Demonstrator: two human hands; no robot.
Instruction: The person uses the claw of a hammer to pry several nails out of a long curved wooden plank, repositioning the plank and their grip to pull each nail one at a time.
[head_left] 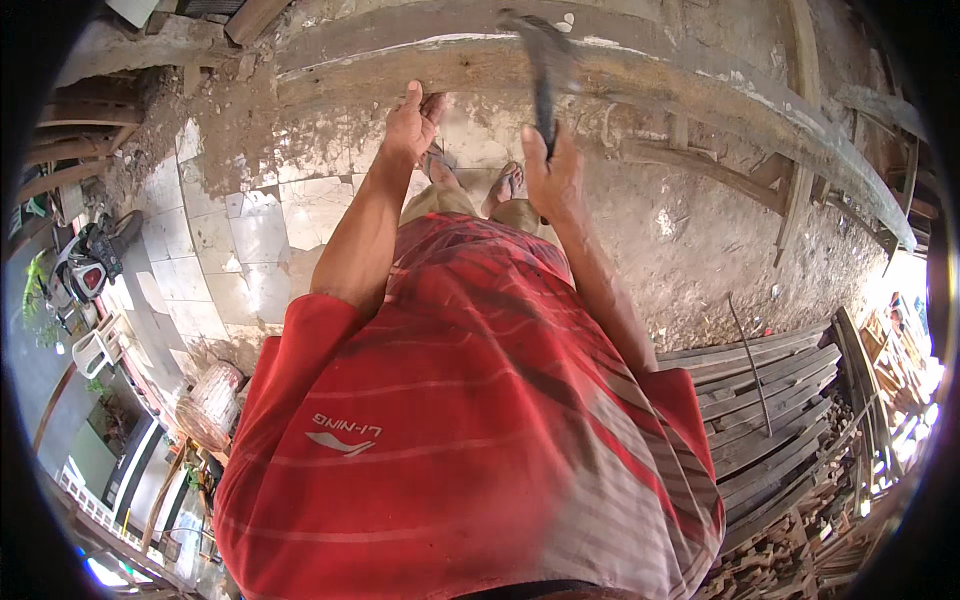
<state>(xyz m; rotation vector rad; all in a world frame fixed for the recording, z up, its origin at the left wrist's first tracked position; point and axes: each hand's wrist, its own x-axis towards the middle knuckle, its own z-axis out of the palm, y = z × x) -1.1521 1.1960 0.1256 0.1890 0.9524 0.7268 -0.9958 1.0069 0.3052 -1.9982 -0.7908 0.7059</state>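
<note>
My right hand (553, 180) is wrapped round the dark handle of a hammer (544, 100). The hammer is raised, and its head is smeared by motion over a long, weathered wooden beam (420, 72). At the near edge of this beam is my left hand (412, 128), its thumb pointing up and apart from the other fingers. The thumb tip overlaps the beam's edge, though I cannot tell how firmly it touches. Nothing shows in the left hand. Below it, my sandalled feet stand on the worn floor (460, 130).
More timbers (715, 175) cross at the right, behind the beam's curved end. A stack of boards (765, 420) lies at the lower right, with a thin rod (750, 365) across it. At the left are a motorbike (88, 265), a white plastic chair (98, 347) and a round container (210, 405).
</note>
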